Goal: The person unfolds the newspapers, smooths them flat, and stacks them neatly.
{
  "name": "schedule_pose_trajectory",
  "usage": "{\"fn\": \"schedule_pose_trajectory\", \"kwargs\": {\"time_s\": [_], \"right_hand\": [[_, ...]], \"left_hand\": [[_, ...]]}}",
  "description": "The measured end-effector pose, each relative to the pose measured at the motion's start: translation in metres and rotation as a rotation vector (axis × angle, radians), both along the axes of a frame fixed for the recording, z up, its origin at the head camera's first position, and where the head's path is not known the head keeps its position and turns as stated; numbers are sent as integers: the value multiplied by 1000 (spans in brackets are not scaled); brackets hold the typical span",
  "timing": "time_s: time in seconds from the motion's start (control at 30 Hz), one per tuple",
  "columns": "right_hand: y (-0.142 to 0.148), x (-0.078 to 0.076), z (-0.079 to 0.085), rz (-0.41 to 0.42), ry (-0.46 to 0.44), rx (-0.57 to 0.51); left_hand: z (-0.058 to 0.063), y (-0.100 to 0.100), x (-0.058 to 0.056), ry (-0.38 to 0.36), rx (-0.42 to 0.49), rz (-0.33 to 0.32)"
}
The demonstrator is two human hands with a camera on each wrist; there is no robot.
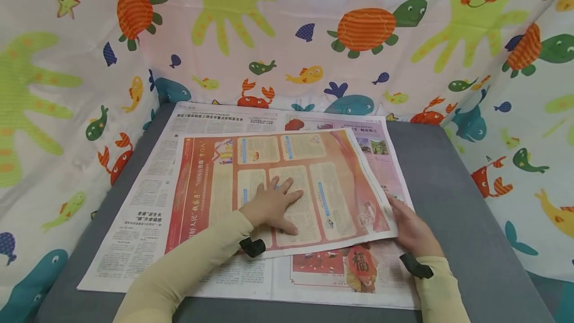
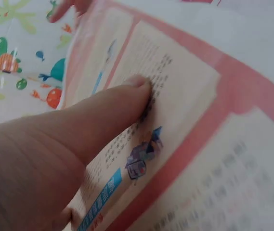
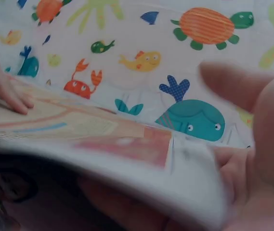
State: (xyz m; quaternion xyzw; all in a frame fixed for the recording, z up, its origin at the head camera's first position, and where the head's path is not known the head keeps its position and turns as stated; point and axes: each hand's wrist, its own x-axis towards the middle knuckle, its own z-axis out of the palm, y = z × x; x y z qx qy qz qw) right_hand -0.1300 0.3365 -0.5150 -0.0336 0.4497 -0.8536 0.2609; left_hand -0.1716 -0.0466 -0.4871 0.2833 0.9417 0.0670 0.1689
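Observation:
A newspaper sheet (image 1: 336, 188) with an orange-red border and pale text boxes lies over a larger spread newspaper (image 1: 148, 203). My left hand (image 1: 274, 204) rests palm down near its middle, fingers spread. Up close in the left wrist view, the left thumb (image 2: 112, 113) lies on the printed sheet (image 2: 185, 82). At the sheet's right edge is my right hand (image 1: 414, 228). In the right wrist view, the sheet's edge (image 3: 194, 168) is raised, with fingers of the right hand (image 3: 267, 159) beneath it. The right thumb stands above the sheet, apart from it.
The newspapers lie on a grey table (image 1: 466, 223), whose surface shows at both sides and along the front. A white curtain (image 1: 287, 83) printed with sea animals stands behind and on both sides. Each wrist wears a black strap (image 1: 252, 247).

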Motion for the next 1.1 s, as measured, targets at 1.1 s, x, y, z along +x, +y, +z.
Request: {"fn": "schedule_pose_trajectory", "kwargs": {"time_s": [1.1], "right_hand": [[-98, 11, 1, 30, 22, 461]], "left_hand": [[-7, 53, -27, 309, -205, 334]]}}
